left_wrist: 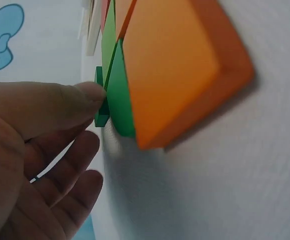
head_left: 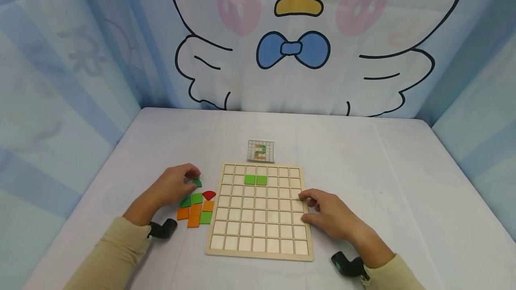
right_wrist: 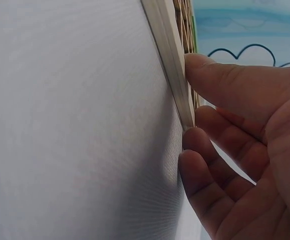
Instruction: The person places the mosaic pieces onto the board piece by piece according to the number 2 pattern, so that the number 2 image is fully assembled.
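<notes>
My left hand (head_left: 174,185) pinches a dark green curved-edge piece (head_left: 197,182) beside the loose pieces; in the left wrist view the thumb overlaps this green piece (left_wrist: 99,119). Near it lie another dark green piece (head_left: 186,202), a light green square (head_left: 196,198), a red fan-shaped piece (head_left: 208,195) and several orange pieces (head_left: 193,221). The wooden grid board (head_left: 258,255) lies flat, two light green squares (head_left: 255,180) side by side in its second row. My right hand (head_left: 331,214) touches the board's right rim with thumb and forefinger, the other fingers loosely bent.
A small card (head_left: 261,151) with a green and orange pattern on a grid lies just behind the board. The white table (head_left: 363,160) ends at a printed cloth (head_left: 294,88) at the back, with more cloth at both sides.
</notes>
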Motion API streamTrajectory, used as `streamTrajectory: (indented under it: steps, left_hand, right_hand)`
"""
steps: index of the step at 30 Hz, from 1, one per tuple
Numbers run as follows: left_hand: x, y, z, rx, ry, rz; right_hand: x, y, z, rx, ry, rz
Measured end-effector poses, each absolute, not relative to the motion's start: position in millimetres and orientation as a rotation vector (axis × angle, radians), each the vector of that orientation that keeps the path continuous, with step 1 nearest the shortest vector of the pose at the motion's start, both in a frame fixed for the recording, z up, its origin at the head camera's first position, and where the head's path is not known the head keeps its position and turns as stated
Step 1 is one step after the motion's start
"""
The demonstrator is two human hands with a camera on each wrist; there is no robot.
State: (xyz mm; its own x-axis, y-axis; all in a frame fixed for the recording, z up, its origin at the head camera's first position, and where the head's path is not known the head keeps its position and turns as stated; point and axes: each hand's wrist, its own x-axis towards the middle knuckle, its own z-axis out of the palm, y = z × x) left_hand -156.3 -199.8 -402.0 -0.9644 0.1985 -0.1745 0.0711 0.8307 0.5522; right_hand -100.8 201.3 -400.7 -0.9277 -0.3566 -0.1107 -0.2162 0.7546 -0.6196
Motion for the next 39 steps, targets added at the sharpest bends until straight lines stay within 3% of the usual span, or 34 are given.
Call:
streamTrajectory:
  steps: [23,39]
  left_hand:
    - [-162,-201,-400,0.256,2.829,0.749]
    - [-172,-177,-386,0.423,2.808,0.781]
  right_hand:
    - [-101,201,-400,-0.443,2.727,-0.923]
    - [-101,202,-400,-0.465,2.737,-0.914]
